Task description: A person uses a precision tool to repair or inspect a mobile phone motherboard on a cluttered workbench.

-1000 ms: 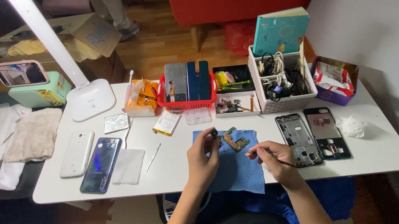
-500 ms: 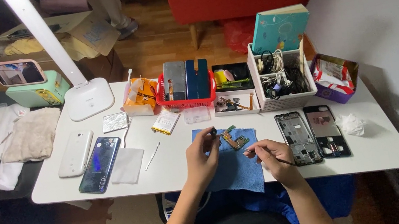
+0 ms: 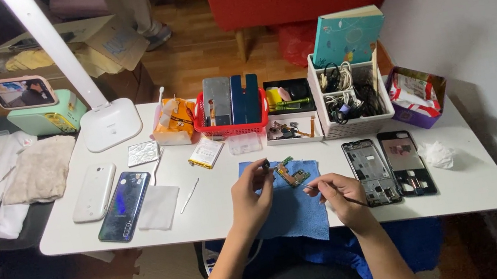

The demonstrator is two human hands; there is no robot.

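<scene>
Green-gold circuit board (image 3: 292, 173) on blue cloth (image 3: 291, 203); left grip (image 3: 251, 194) pinching it, right (image 3: 336, 192) around tool (image 3: 338, 194).

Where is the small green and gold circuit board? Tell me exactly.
In the head view the small green and gold circuit board lies on the blue cloth at the table's near edge, between the left hand and right hand.

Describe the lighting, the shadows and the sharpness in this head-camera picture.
Head view: the white table is evenly and brightly lit, the floor around it dark; a soft shadow falls on the wall to the right; the left hand, right hand and circuit board look sharp; straight edges bow slightly toward the frame's borders.
</scene>
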